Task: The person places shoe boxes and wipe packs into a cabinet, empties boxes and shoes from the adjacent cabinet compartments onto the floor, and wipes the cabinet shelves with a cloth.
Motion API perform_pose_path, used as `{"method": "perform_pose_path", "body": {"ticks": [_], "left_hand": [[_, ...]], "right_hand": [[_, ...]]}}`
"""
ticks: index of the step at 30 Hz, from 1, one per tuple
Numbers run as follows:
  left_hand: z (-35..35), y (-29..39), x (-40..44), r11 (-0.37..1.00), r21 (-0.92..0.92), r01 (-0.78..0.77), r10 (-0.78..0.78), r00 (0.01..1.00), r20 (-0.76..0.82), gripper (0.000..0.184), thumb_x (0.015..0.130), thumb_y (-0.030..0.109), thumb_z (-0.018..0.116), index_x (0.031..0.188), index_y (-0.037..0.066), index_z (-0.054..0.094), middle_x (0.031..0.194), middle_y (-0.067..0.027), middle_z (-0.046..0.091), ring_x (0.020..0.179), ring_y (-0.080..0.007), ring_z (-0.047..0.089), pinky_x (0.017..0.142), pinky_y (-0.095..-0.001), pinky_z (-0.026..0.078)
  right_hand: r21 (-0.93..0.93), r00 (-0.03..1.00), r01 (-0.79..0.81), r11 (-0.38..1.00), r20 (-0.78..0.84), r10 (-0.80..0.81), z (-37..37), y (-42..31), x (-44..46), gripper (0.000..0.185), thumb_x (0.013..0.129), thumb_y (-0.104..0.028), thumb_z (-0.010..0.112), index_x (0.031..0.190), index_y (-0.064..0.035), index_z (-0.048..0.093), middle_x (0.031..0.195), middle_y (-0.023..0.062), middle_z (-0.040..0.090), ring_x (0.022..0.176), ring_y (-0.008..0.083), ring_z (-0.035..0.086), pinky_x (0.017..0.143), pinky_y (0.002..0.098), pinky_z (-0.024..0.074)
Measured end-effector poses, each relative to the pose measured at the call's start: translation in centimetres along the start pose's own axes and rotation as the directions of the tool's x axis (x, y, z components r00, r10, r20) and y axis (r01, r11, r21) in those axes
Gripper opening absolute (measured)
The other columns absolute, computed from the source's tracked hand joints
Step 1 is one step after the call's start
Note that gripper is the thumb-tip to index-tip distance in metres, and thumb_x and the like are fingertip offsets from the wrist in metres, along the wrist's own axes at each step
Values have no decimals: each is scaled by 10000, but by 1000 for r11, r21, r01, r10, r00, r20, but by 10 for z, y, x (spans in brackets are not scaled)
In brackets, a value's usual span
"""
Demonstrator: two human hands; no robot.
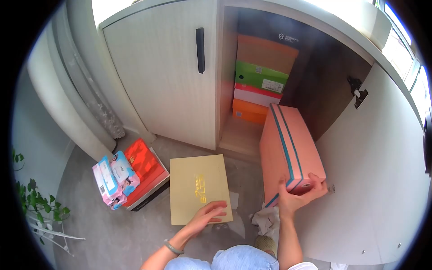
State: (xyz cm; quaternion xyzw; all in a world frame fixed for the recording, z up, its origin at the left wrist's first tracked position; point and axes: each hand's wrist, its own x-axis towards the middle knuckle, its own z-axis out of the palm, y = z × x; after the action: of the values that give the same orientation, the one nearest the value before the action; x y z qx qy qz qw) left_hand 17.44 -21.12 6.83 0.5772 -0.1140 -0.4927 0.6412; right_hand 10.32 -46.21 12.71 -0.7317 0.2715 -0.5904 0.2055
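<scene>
On the far left, blue-and-pink soft packs (123,167) are piled on a red box (143,157), itself stacked over a black-sided box (150,196). Next along, a beige box (186,180) is seen flat on the floor, its contents hidden under a gold-lettered lid. Inside the cabinet (171,81), a tidy tower is held: a black box (265,27) topmost, then a brown box (265,53), a green box (247,74), a red-and-white box (256,94) and an orange box (249,112) (quite the colour chart). To the right, the pink box (273,157) is tilted at the cabinet's opening, its far end in front of the tower. Now the hands: the left hand (209,216) is held loosely open over the beige box's near corner, nothing grasped; whether the lid is touched cannot be told. By the right hand (300,193), the pink box's near end is gripped, thumb and fingers spread across it.
</scene>
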Motion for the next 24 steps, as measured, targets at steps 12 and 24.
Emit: {"method": "perform_pose_path", "body": {"ticks": [12, 24], "left_hand": [[-54, -86, -35, 521, 853, -31, 460, 852, -250, 411, 769, 296, 741, 1149, 162, 658, 1271, -55, 532, 1236, -262, 426, 1046, -414, 279], [-54, -86, -32, 502, 865, -1, 464, 844, -269, 410, 737, 286, 764, 1126, 193, 673, 1230, -39, 534, 1207, -245, 428, 1012, -391, 282]], "right_hand": [[-172, 986, -166, 971, -45, 160, 96, 70, -41, 741, 644, -191, 883, 1222, -71, 434, 1221, 205, 291, 1069, 308, 358, 920, 419, 358], [-210, 977, -194, 958, 41, 207, 90, 64, -29, 931, 654, -248, 880, 1402, -90, 348, 1302, 229, 298, 1132, 343, 378, 1022, 527, 279]]}}
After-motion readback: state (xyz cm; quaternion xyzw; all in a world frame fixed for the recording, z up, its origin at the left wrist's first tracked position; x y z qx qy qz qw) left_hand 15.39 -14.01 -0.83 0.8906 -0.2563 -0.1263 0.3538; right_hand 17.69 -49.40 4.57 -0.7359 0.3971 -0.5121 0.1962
